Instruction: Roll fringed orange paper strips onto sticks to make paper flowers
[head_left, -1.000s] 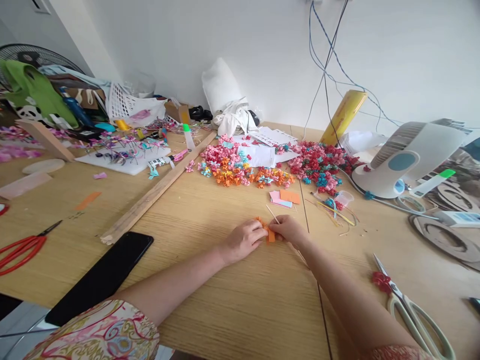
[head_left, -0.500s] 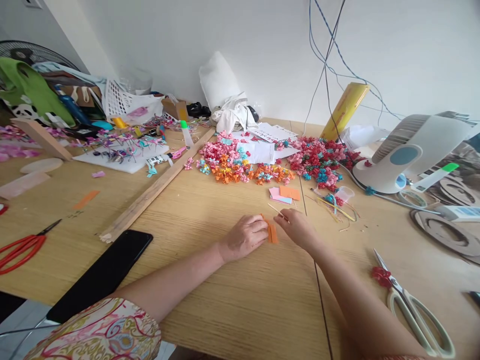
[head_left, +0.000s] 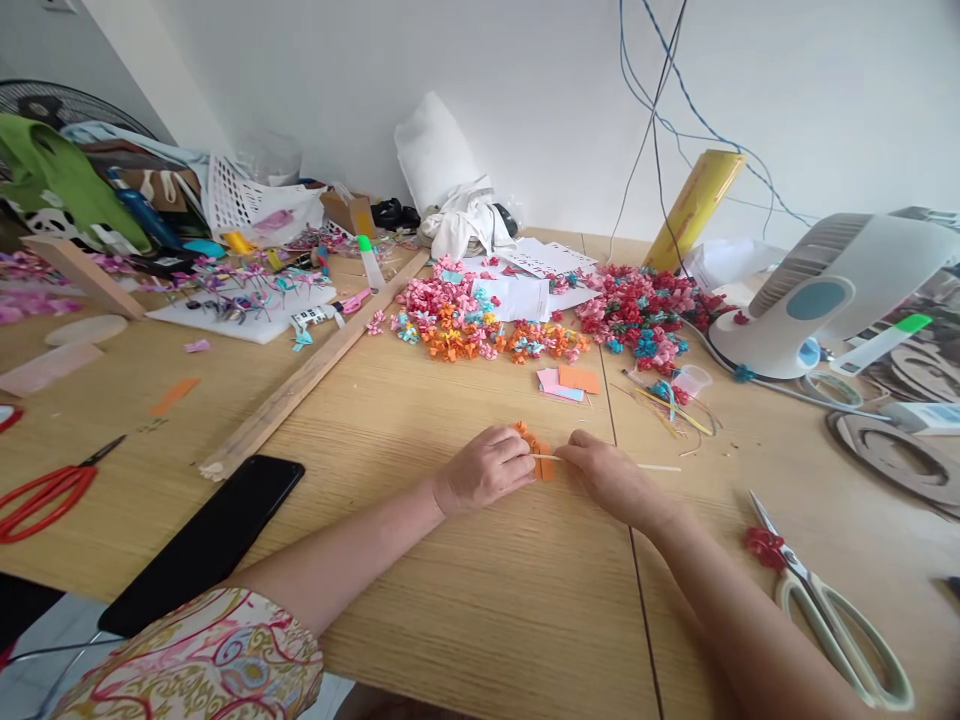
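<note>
Orange paper (head_left: pixel 545 471) is right at the centre of things, low over the counter (head_left: pixel 420 590), and the left hand (head_left: pixel 487 468) has it – fingers bent and closed on it, a curled end showing just past the fingertips. Across it comes a thin pale stick (head_left: pixel 661 468), gripped by the right hand (head_left: pixel 601 478), one end reaching towards the left fingers, the other jutting out beyond the right wrist; whether its tip touches those left fingers, you cannot tell. Just beyond the hands sit small paper slips (head_left: pixel 568 383) in pink, blue and orange, and to their right a little clear cup (head_left: pixel 691 381). Further back, it's a riot of colour – a heap of folded flowers (head_left: pixel 454 335) in pink, orange, red and blue, with white sheets among them. Out left, a wooden bar (head_left: pixel 315 378) runs slantwise, a black phone (head_left: pixel 202 548) near its close end, then red-handled scissors (head_left: pixel 45 495). Over on the right, cream-handled scissors (head_left: pixel 862 640) lie partly open, and behind them stands a white fan (head_left: pixel 870 265).
</note>
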